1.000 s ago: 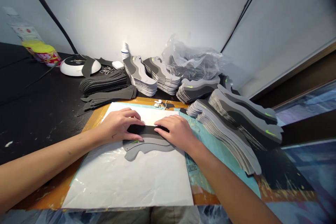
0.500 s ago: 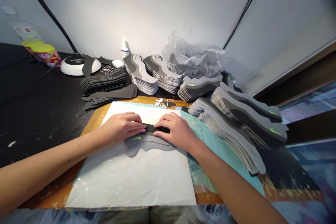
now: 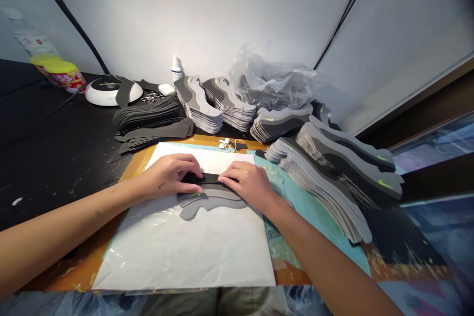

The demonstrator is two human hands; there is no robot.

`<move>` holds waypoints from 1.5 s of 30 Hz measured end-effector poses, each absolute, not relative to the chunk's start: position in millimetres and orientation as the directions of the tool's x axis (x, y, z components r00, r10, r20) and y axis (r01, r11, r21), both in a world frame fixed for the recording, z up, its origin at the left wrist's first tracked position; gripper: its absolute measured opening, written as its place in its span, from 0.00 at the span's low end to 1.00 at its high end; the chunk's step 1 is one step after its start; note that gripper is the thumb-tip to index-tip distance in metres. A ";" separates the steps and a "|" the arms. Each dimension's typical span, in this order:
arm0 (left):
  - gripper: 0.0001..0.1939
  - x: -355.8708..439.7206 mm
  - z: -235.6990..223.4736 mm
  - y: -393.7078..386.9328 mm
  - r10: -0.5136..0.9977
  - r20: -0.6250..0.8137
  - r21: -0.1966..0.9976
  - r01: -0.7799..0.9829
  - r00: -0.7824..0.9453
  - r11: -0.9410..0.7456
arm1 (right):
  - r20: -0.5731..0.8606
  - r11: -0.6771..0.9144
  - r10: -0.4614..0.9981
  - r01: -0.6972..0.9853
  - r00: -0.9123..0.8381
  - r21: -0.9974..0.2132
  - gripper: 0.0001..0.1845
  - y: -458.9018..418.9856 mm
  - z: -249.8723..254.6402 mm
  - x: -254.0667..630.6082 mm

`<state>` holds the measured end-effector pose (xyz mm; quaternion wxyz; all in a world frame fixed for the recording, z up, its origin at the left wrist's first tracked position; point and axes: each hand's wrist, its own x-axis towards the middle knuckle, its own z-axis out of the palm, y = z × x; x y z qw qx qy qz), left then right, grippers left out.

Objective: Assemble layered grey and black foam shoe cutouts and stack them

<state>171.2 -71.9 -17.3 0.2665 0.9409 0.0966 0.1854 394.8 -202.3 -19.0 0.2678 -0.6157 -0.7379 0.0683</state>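
A grey shoe upper piece (image 3: 213, 201) with a wavy lower edge and a small green swoosh lies on the white sheet (image 3: 185, 252). Along its upper edge runs a black strip (image 3: 210, 177). My left hand (image 3: 172, 175) grips the strip near its left end, fingertips on the black and the thumb lower, by the swoosh. On the right part of the strip, my right hand (image 3: 248, 180) presses with thumb and fingers close together. Its fingers hide that end of the strip.
Stacked grey upper pieces (image 3: 322, 187) stand at the right, with more stacks (image 3: 200, 106) at the back. Black strips (image 3: 148, 114) are piled at the left. Earphones (image 3: 225, 145) lie behind the sheet. A plastic bag (image 3: 274, 79) and a white lamp base (image 3: 113, 93) sit near the wall.
My left thumb has shifted down off the strip's edge, apart from the fingers. My right fingers have drawn closer together on the strip. The upper piece has barely moved.
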 end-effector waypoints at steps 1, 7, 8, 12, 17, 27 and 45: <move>0.16 171.0 -16.8 -71.5 0.276 0.289 0.532 0.086 0.917 -0.842 | 0.306 0.230 0.947 0.871 -0.098 -0.433 0.06 -202.3 -18.8 395.0; 0.14 171.4 -18.5 -75.2 0.250 0.321 0.373 0.120 0.914 -0.920 | 0.295 0.232 0.949 0.872 -0.107 -0.430 0.06 -203.6 -15.6 396.0; 0.13 171.5 -19.8 -76.5 0.234 0.342 0.315 0.123 0.910 -0.941 | 0.287 0.239 0.951 0.864 -0.116 -0.443 0.05 -203.7 -14.8 396.5; 0.11 171.4 -23.8 -81.5 0.150 0.378 0.103 0.119 0.914 -0.987 | 0.243 0.299 0.948 0.829 -0.204 -0.473 0.18 -203.3 -12.6 398.7; 0.13 171.4 -20.5 -83.2 0.141 0.383 0.086 0.117 0.913 -0.989 | 0.240 0.317 0.945 0.809 -0.224 -0.494 0.10 -202.7 -13.7 399.3; 0.22 170.0 -12.4 -91.0 0.161 0.311 0.058 0.150 0.937 -0.987 | 0.291 0.317 0.935 0.841 -0.202 -0.437 0.07 -201.5 -16.4 395.9; 0.30 168.4 2.2 -101.2 0.143 0.193 0.091 0.127 0.971 -0.988 | 0.185 0.301 0.954 0.732 -0.237 -0.612 0.09 -199.8 -14.0 399.6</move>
